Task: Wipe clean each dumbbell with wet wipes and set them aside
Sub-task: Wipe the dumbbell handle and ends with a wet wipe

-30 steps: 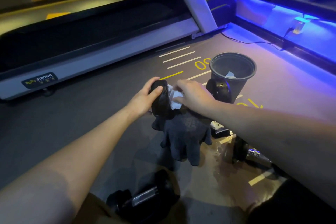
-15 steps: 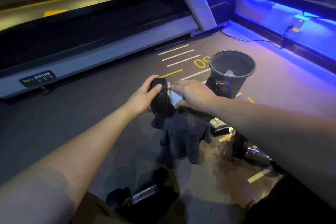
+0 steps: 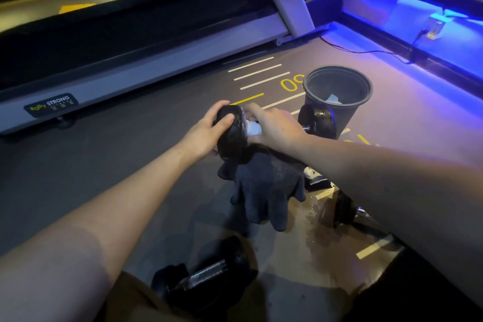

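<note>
My left hand [image 3: 206, 136] grips the near head of the dumbbell [image 3: 231, 136], fingers curled round it. My right hand [image 3: 277, 129] pinches a white wet wipe [image 3: 253, 128] against the handle. Dumbbell sits across dark gloves [image 3: 264, 188]; its far head touches the black bin [image 3: 338, 97]. Two more dumbbells on the floor: one near my knee [image 3: 201, 280], one under my right forearm [image 3: 339, 210].

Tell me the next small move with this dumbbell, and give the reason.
Probably slide the wet wipe along the handle toward the far head. The right hand holds the wipe right against the near head, which the left hand grips, so the rest of the held dumbbell looks not yet reached.
</note>
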A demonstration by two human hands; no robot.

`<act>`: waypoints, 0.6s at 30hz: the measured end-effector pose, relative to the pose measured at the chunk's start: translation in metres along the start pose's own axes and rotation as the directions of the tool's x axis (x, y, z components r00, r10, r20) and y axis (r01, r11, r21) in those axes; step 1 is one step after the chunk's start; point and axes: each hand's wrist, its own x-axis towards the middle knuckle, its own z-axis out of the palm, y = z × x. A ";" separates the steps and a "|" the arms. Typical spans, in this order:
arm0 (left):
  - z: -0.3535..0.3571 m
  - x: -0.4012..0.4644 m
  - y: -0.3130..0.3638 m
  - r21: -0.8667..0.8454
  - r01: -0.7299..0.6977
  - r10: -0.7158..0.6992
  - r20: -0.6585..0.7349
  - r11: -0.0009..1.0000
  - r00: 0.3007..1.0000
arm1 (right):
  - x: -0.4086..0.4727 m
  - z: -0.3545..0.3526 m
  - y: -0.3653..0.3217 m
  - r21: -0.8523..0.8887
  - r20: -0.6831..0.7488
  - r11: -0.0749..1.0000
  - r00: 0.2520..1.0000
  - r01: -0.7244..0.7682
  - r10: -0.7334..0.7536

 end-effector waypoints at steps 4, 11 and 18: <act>0.001 0.000 0.001 0.000 -0.005 0.005 -0.004 1.000 1.000 | 0.003 -0.003 0.000 0.007 0.029 1.000 1.000 -0.013 0.013; -0.002 0.000 -0.003 0.058 -0.021 0.022 -0.014 0.998 1.000 | 0.010 0.000 -0.004 -0.047 0.165 0.998 0.986 0.032 -0.024; -0.002 0.001 -0.001 0.054 -0.026 0.027 -0.006 0.998 1.000 | 0.026 -0.004 -0.004 0.021 0.300 0.999 0.954 -0.036 0.029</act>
